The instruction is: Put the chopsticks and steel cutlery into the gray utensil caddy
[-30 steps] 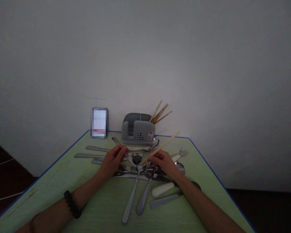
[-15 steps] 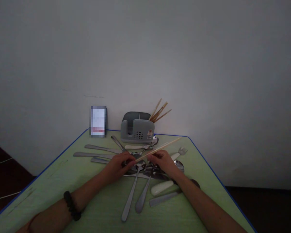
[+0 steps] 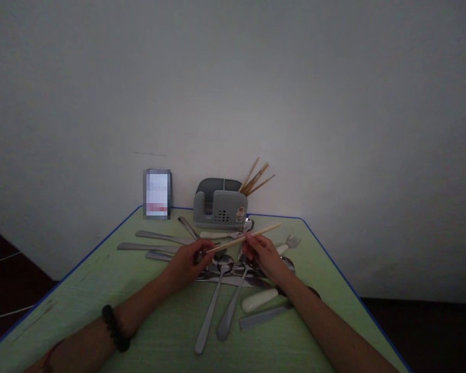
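Observation:
A pair of light wooden chopsticks (image 3: 233, 242) is held slantwise above the pile of cutlery, rising to the right. My left hand (image 3: 194, 256) is closed on the lower left end. Farther up, my right hand (image 3: 262, 251) pinches the chopsticks near their middle. Below the hands lie a spoon (image 3: 212, 311) with its handle toward me and a second long-handled piece (image 3: 228, 316) beside it. Several table knives (image 3: 151, 247) reach out left of my left hand. A white-handled fork (image 3: 291, 242) and a white-handled piece (image 3: 260, 300) lie by my right hand and forearm.
A grey cutlery holder (image 3: 221, 210) stands at the back of the green table (image 3: 159, 321), with several chopsticks (image 3: 258, 178) leaning out of its right compartment. To its left a phone (image 3: 157, 194) with a blurred screen stands upright near the wall (image 3: 233, 93).
The chopsticks have shifted left and tilt less steeply. My right hand has risen slightly and my left hand has drawn a little left, both still on them.

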